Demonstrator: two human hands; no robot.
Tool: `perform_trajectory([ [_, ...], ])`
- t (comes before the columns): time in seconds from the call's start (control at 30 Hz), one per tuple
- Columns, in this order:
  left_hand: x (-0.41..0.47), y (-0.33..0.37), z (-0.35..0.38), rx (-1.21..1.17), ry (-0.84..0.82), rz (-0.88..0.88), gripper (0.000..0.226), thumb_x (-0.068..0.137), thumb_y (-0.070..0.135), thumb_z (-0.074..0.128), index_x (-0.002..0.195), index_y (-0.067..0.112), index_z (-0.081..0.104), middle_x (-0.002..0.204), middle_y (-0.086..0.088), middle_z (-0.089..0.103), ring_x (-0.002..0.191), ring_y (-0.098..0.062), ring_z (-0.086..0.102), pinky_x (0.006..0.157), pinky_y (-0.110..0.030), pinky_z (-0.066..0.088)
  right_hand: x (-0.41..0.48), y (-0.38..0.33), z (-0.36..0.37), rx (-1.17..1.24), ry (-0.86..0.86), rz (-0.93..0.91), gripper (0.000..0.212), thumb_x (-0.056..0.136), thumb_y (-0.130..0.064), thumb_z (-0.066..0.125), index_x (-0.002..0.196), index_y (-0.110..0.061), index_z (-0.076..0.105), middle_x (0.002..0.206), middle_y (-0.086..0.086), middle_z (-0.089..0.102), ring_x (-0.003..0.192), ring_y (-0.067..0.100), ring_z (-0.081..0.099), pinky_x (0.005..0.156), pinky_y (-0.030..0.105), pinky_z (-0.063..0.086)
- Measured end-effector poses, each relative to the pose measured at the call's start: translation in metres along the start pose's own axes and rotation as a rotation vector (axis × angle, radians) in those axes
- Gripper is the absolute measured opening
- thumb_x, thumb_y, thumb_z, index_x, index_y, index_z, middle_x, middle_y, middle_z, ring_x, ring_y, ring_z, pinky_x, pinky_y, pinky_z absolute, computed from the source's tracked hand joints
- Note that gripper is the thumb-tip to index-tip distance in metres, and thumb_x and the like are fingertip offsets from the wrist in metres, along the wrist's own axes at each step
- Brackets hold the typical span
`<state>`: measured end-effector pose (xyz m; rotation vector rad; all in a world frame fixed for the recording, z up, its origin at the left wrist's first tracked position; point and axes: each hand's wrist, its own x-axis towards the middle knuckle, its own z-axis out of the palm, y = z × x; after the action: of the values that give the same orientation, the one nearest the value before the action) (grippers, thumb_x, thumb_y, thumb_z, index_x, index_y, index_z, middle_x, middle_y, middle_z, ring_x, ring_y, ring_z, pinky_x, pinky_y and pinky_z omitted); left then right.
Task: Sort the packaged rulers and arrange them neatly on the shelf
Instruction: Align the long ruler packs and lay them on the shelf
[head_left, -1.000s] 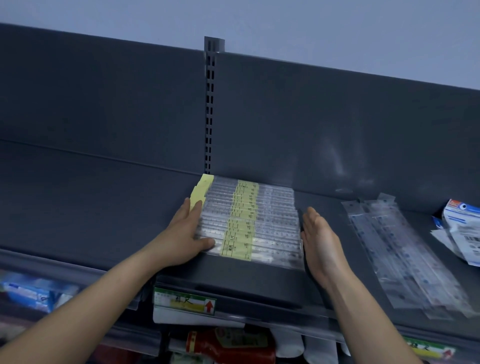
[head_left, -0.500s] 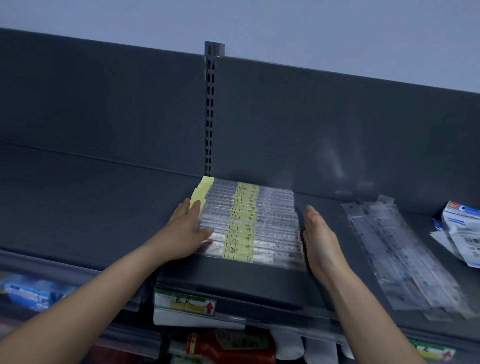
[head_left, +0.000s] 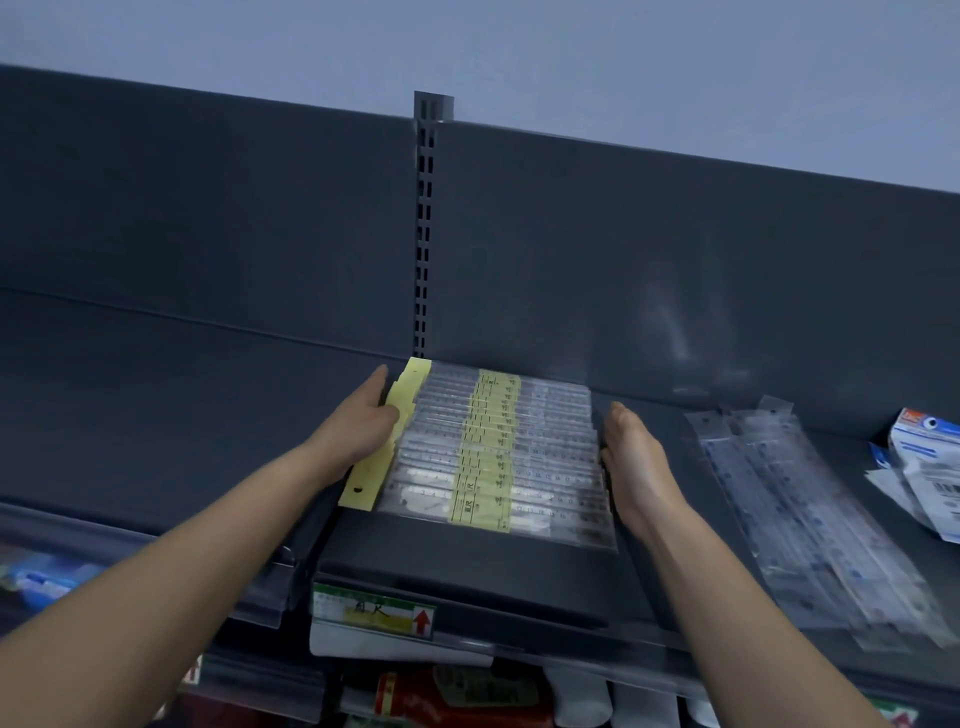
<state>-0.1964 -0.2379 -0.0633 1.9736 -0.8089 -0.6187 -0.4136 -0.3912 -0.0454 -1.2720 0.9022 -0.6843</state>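
Squaring the row of clear-packaged rulers with yellow labels on the dark grey metal shelf, both hands bracket it. The left hand has slid off the top to the row's left ends, and the right hand lies flat against its right ends. Each grip is released, only pressing. The loose clear ruler packs on the right probably come next.

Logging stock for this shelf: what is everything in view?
packaged rulers: one overlapping row, clear with yellow labels, shelf centre
loose ruler packets: several, clear, shelf right of the row
white packs: a few, white and blue, far right
shelf: one, dark grey
price label: one, green and yellow, red arrow, shelf front edge
red pack: one, lower shelf
left hand: one, pressing row's left end
right hand: one, flat against row's right end
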Motion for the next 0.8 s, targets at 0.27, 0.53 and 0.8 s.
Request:
perform_trajectory([
  [0.27,0.013,0.004,0.007,0.052,-0.05,0.017,0.066,0.098,0.006,0.033,0.155,0.018,0.003,0.161,0.004,0.007,0.148,-0.014,0.011,0.12,-0.033,0.012,0.011,0.002,0.001,-0.08,0.046,0.014,0.044,0.103,-0.021,0.028,0.137,0.006,0.036,0.128,0.005,0.05,0.124,0.022,0.046,0.103,0.036,0.038],
  [0.53,0.022,0.015,0.011,0.045,-0.054,0.03,0.061,0.1,0.011,0.033,0.154,0.021,0.005,0.16,0.006,0.012,0.147,-0.015,0.014,0.116,-0.031,0.015,0.019,-0.003,0.003,-0.15,0.074,0.046,0.046,0.102,-0.016,0.026,0.141,0.009,0.03,0.145,0.022,0.04,0.133,0.035,0.04,0.11,0.045,0.032],
  [0.8,0.028,0.008,0.012,0.092,-0.045,0.064,0.061,0.099,0.015,0.037,0.155,0.02,0.011,0.158,0.011,0.015,0.145,-0.011,0.017,0.114,-0.028,0.015,0.027,0.002,0.002,-0.217,0.087,0.084,0.049,0.098,-0.022,0.029,0.137,0.008,0.034,0.141,0.023,0.041,0.131,0.037,0.039,0.109,0.05,0.031],
])
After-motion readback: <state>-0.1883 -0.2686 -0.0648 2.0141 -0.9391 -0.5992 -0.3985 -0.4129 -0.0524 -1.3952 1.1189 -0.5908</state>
